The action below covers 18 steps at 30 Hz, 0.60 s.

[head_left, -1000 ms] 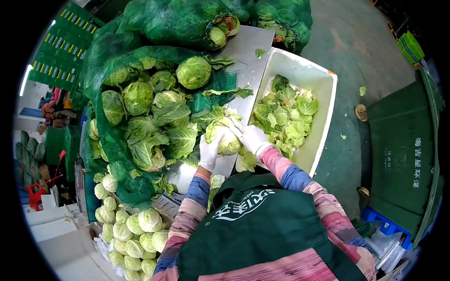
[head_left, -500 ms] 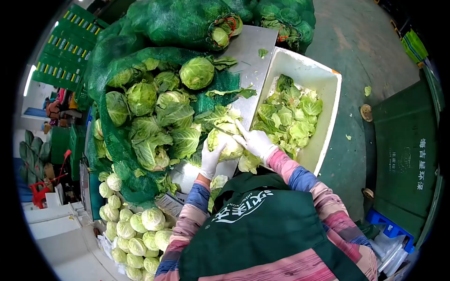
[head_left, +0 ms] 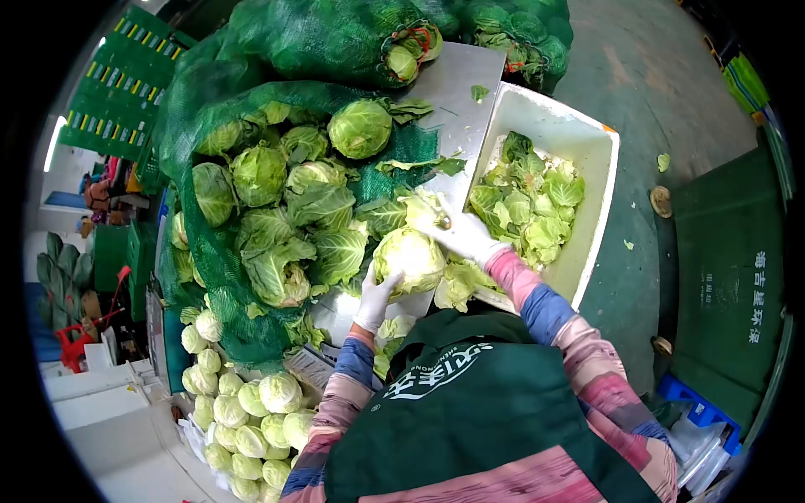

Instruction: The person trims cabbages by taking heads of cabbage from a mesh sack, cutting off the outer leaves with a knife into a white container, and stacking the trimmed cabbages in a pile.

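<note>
Cabbage head [head_left: 410, 261], pale and nearly round with no clear long axis, sits between the two hands over the metal tabletop [head_left: 459, 88]; whether it rests on the metal or is held just off it cannot be told. Taking it as the clock's centre, the gloved left hand [head_left: 375, 296] is nearer, at 7 to 8 o'clock, thumb and fingers grasping its side. At 2 o'clock lies the gloved right hand [head_left: 470, 236], its fingers blurred around a small shiny object; I cannot tell its exact grasp or whether it touches the head.

Just beside, at 4 o'clock, hangs a loose pale leaf [head_left: 457, 286]. Untrimmed cabbages [head_left: 259, 176] crowd 9 to 11 o'clock on a green mesh sack [head_left: 225, 289], hemming in that side. A mostly bare strip of tabletop runs toward 1 o'clock, its edge meeting the white foam box [head_left: 597, 197]. That box opens at 2 o'clock, near the right hand, with cut leaves [head_left: 535, 220] low inside its walls. The dark green apron [head_left: 470, 411] bounds 5 to 6 o'clock; pale trimmed heads [head_left: 249, 430] are stacked farther off at 7 to 8.
</note>
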{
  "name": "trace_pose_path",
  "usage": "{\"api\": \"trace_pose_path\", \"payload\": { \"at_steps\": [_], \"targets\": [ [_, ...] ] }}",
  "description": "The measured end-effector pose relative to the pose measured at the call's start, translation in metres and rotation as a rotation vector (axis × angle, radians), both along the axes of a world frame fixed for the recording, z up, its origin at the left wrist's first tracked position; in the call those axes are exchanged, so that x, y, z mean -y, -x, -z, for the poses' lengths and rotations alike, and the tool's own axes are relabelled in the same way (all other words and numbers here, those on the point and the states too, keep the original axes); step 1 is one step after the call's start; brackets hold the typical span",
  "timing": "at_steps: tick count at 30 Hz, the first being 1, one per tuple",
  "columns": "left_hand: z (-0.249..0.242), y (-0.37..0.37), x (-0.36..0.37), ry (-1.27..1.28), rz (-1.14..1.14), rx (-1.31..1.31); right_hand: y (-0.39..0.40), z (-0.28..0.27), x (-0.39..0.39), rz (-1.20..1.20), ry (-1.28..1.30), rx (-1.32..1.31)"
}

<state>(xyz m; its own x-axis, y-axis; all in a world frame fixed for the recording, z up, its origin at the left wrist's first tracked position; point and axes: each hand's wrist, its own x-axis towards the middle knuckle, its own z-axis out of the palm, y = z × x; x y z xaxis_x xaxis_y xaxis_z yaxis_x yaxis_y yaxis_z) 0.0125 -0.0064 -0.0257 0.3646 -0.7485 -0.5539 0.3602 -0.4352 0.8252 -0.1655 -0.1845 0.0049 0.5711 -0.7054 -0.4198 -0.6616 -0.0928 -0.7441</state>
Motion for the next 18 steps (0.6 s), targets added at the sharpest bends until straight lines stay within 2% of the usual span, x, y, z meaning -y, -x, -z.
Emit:
{"api": "trace_pose_path", "payload": {
  "at_steps": [2,3,4,7,8,10,14,16,17,18],
  "targets": [
    [-0.009,-0.001,-0.010,-0.050,-0.028,0.017,-0.011,0.019,-0.020,0.053,0.083,0.059],
    [-0.013,-0.003,-0.011,-0.069,-0.042,0.031,-0.021,0.046,-0.027,0.131,0.164,0.133],
    [-0.018,-0.006,-0.012,-0.089,-0.056,0.044,-0.025,0.025,-0.033,0.124,0.047,0.092],
    [-0.043,0.005,-0.018,-0.082,-0.217,-0.335,-0.041,0.015,-0.066,0.158,0.226,0.237],
    [-0.033,0.015,-0.010,-0.171,-0.319,-0.269,-0.046,0.023,-0.074,0.135,0.308,0.224],
    [-0.023,0.026,-0.005,-0.230,-0.419,-0.046,-0.046,0.034,-0.071,0.090,0.286,0.234],
    [-0.011,0.013,-0.002,-0.066,-0.362,0.063,-0.001,0.093,-0.029,0.218,0.194,-0.018],
    [-0.017,0.008,-0.008,-0.028,-0.159,0.104,0.010,0.063,-0.025,0.210,0.295,0.035],
    [-0.011,0.006,-0.005,0.043,-0.090,0.159,0.006,0.022,-0.025,0.134,0.161,0.009],
    [-0.005,0.006,0.000,0.054,-0.085,0.157,0.002,-0.001,-0.034,0.088,0.226,0.087]
  ]
}}
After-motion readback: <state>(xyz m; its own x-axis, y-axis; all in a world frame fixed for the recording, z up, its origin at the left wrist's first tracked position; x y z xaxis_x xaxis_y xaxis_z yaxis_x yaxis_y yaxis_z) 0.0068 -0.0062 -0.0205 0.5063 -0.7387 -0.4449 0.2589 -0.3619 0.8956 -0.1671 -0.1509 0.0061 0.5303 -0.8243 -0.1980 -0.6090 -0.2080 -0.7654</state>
